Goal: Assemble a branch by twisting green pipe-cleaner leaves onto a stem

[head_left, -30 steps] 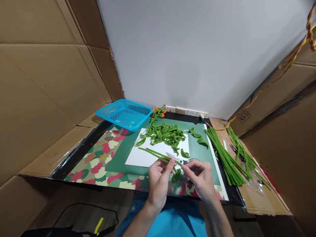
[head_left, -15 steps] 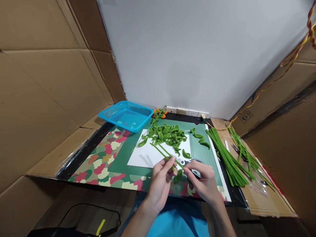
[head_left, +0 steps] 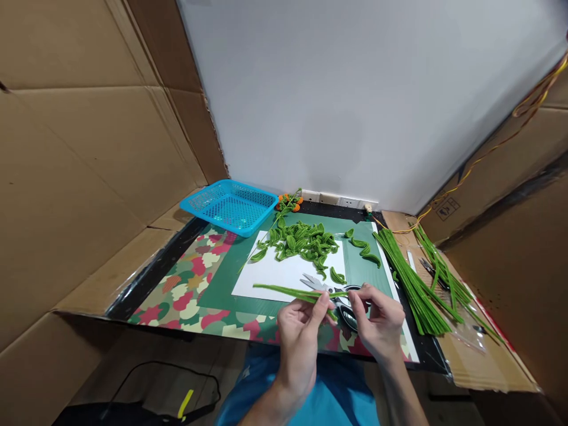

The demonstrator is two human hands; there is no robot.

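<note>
Left hand (head_left: 304,331) first: our grip there is pinched tight, thumb and forefinger together on a couple of fuzzy green stems (head_left: 284,290). The stems run out flat to the left, low over the near edge of the white sheet (head_left: 275,273), and their right ends reach over to our right hand (head_left: 379,322). That one's grip is curled round the black handles of the scissors (head_left: 316,283), fingers closed in on them. The blades point up and left, a little apart, lying just behind the stems and right beside our left fingertips.

Further back on the sheet there's a heap of curled green leaves (head_left: 302,241), with a few strays on the green mat (head_left: 355,269) to the right. A blue basket (head_left: 231,206) sits at the back left of the counter (head_left: 146,283), tipped up on the mat's corner, with small orange flowers (head_left: 288,202) just beside it. Off to the right lies a long bundle (head_left: 408,275) of straight green stems, with little snips (head_left: 429,269) among them. Cardboard (head_left: 89,148) walls us in on both sides. Nothing sits between our hands and the sheet
</note>
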